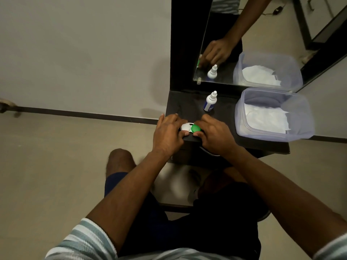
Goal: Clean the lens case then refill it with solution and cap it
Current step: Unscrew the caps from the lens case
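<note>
A lens case [190, 127] with one white cap and one green cap lies near the front left edge of a dark shelf [225, 119]. My left hand [168, 133] grips the white-capped side, fingers curled round it. My right hand [214, 134] holds the green-capped side, thumb beneath and fingers over the far edge. Both caps sit on the case. A small white solution bottle [210, 101] with a blue label stands upright behind the case, its nozzle cap on.
A clear plastic tub [300, 117] holding white tissue stands on the shelf's right part. A mirror [244, 44] rises behind the shelf and repeats the bottle, tub and one hand. The shelf's front edge lies just under my hands; my knees and the floor are below.
</note>
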